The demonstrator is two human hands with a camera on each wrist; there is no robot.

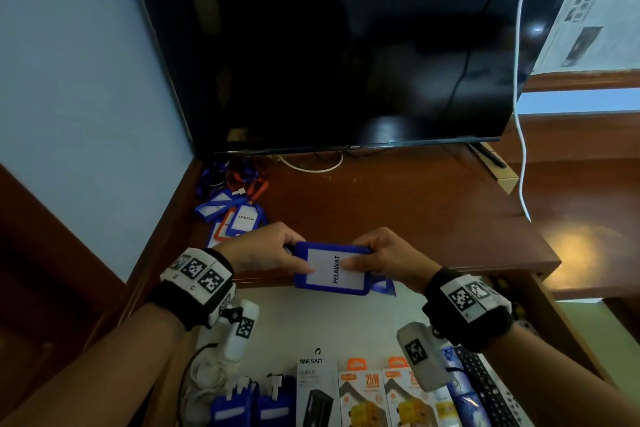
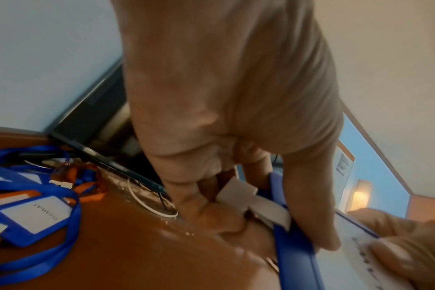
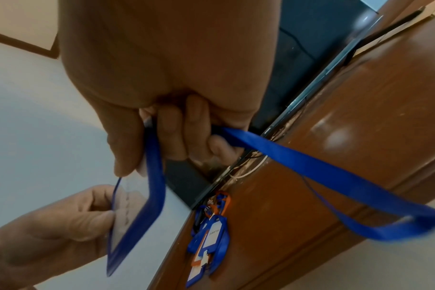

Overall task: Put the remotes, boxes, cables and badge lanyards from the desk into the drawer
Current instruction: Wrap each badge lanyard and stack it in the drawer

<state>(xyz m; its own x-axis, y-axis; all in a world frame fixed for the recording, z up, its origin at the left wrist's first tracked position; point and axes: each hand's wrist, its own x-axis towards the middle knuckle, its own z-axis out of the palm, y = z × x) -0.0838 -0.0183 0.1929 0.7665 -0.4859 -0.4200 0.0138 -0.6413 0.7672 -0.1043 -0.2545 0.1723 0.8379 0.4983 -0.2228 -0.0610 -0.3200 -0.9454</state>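
Fingers of left hand (image 1: 263, 250) and right hand (image 1: 384, 255) pinch blue badge holder (image 1: 332, 269) ends.

One blue badge holder (image 1: 333, 269) held up, two blue badge holders (image 1: 254, 407) in the drawer, three boxes (image 1: 363, 395), one remote (image 1: 486, 388), one television (image 1: 346, 45)

the boxes (image 1: 363, 395) and remote (image 1: 485, 388) in the drawer (image 1: 311, 315) run off the head view's bottom edge.
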